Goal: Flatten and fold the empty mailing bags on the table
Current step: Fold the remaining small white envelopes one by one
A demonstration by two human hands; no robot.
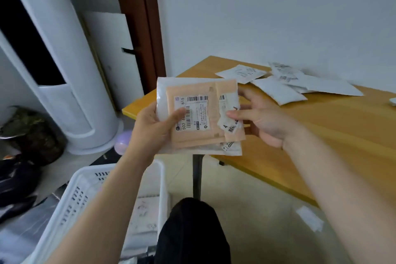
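Note:
A stack of folded mailing bags (199, 92), tan ones with white shipping labels over a white one, is held in the air off the table's left corner. My left hand (154, 126) grips the stack's left edge, thumb across the label. My right hand (261, 118) holds the stack's right edge, thumb on the front and fingers behind. Several white mailing bags (278, 90) lie flat on the wooden table (321, 135) near the wall.
A white plastic basket (70, 197) with papers inside stands on the floor at lower left. A tall white cylindrical appliance (70, 83) stands at left, with dark bags beside it. A black table leg (198, 176) is under the corner. My knee is at bottom centre.

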